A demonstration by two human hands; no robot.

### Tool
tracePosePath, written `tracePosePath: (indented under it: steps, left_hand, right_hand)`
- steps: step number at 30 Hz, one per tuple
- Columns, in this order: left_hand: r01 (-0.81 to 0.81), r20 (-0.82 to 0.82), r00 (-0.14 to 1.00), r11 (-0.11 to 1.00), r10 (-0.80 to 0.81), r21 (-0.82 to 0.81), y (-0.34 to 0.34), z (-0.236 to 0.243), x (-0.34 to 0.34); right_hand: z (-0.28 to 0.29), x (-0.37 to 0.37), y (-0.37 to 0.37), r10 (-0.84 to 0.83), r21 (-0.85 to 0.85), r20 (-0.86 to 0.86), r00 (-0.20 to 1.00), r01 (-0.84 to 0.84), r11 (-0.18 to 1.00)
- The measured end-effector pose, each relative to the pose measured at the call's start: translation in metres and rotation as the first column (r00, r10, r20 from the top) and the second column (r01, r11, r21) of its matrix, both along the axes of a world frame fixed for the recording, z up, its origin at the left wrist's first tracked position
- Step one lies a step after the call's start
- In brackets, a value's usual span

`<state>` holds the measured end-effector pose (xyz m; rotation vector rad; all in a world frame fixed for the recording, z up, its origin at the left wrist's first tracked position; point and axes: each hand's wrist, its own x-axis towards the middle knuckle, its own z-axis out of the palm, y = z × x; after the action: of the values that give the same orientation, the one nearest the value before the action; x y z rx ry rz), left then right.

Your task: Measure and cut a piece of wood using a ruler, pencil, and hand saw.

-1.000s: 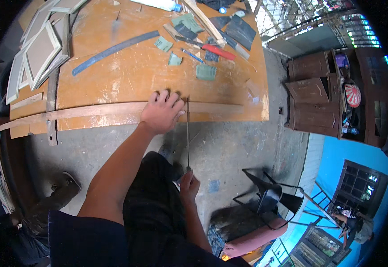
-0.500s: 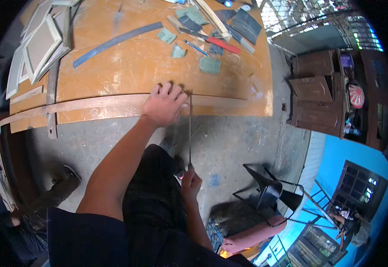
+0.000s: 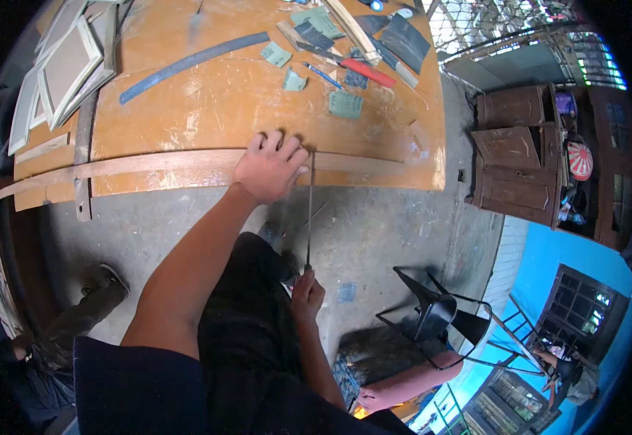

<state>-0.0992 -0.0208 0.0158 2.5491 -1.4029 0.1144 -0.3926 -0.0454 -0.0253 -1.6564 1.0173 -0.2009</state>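
A long, thin wooden strip point(image 3: 174, 162) lies along the near edge of the orange-brown worktable point(image 3: 207, 119), its left end sticking out past the table. My left hand point(image 3: 272, 170) presses on this strip from above, fingers curled over its far side. In my right hand point(image 3: 306, 296), below the table edge, is the handle of a handsaw point(image 3: 310, 217). Seen nearly edge-on, the narrow blade crosses the strip just right of my left hand. How deep it sits in the wood cannot be made out.
Pale wooden frames point(image 3: 73, 72) are piled at the table's left. A dark curved strip point(image 3: 192, 67), sandpaper pieces point(image 3: 345, 105) and a red-handled tool point(image 3: 368, 73) lie farther back. A black chair point(image 3: 435, 315) stands right of me; another person's leg point(image 3: 87, 312) shows at left.
The whole view has shifted slightly. My left hand stays on the strip, and my right hand with the saw is in nearly the same place.
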Motion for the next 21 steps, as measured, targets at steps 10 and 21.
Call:
tracePosePath:
  steps: [10,21]
  left_hand:
    - [0.0,-0.003,1.0,1.0,0.0,0.015,0.0,-0.004,-0.001]
    - [0.013,-0.021,1.0,0.999,-0.012,0.038,-0.003,0.0,0.002]
  right_hand:
    - [0.018,0.136,-0.048,0.07,-0.121,0.043,0.997,-0.065,0.991]
    - [0.02,0.118,-0.037,0.035,-0.204,0.065,0.997,-0.021,0.979]
